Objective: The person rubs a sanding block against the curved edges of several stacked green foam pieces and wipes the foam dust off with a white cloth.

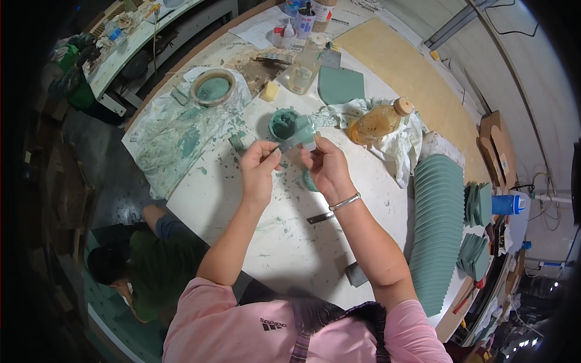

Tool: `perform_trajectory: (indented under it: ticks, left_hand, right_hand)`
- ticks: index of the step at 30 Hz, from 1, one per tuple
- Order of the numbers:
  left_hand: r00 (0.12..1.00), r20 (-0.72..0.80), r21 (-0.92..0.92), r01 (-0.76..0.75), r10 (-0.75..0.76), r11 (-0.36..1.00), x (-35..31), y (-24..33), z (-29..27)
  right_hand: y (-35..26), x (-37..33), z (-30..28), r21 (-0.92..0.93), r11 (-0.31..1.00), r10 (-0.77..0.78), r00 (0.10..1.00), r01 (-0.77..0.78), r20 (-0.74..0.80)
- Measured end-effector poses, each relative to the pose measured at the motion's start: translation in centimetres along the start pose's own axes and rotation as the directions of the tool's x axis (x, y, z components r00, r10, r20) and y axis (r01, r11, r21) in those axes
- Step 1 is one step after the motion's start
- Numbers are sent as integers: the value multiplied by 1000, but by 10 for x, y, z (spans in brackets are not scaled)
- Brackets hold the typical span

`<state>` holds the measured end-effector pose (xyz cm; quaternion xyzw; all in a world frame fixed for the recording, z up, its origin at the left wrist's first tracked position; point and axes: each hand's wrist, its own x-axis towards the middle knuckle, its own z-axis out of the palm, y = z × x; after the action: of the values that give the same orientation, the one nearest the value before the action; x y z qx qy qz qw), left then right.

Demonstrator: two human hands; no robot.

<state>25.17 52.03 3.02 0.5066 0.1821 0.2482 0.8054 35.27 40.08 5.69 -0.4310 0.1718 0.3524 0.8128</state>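
Left hand (259,164): raised above the white worktable (284,248), thumb and fingers pinched together on the near end of a thin blade-like tool (279,148); what kind of tool cannot be told.

Right hand (325,164): fingers closed around a small green-smeared piece (299,138), held up just beside the left hand; a metal bangle (344,201) sits on the wrist.

Green paste pot (283,124): round, open, directly behind the held piece, standing on the table.

Amber bottle (376,123): clear plastic, yellowish liquid, tan cap, lying tilted on a crumpled white cloth (402,148) to the right of the hands.

Clear bottle (305,65): upright, pale cap, behind the pot; label not legible.

Yellow sponge block (269,91): small, just left of the clear bottle.

Tape roll (213,86): wide tan ring with a green-stained inside, at far left on stained plastic sheeting (175,142).

Green flat panel (341,85): rounded at one end, lying flat behind the cloth.

Row of green tiles (437,227): many stacked on edge in a long fan along the right rim of the table; smaller green stacks (478,204) just beyond it.

Blue cylindrical container (507,204): far right, beside the small stacks.

Small containers (305,18): white and red-labelled bottles grouped at the far end on white paper.

Another person (142,266): in green, crouched low at left beside the table.
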Motion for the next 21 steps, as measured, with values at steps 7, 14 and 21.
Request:
perform_trajectory:
  ticks: [7, 14, 21]
  left_hand:
    - [996, -78, 119, -38, 48, 992, 38, -12, -8]
    - [994, -108, 206, 29, -7, 978, 53, -17, -22]
    - [1000, -16, 132, -24, 26, 991, 12, 8, -1]
  right_hand:
    - [8, 1, -5, -33, 999, 19, 999, -18, 32]
    - [9, -11, -17, -33, 999, 35, 999, -35, 3]
    - [6, -4, -6, -29, 999, -15, 999, 14, -35]
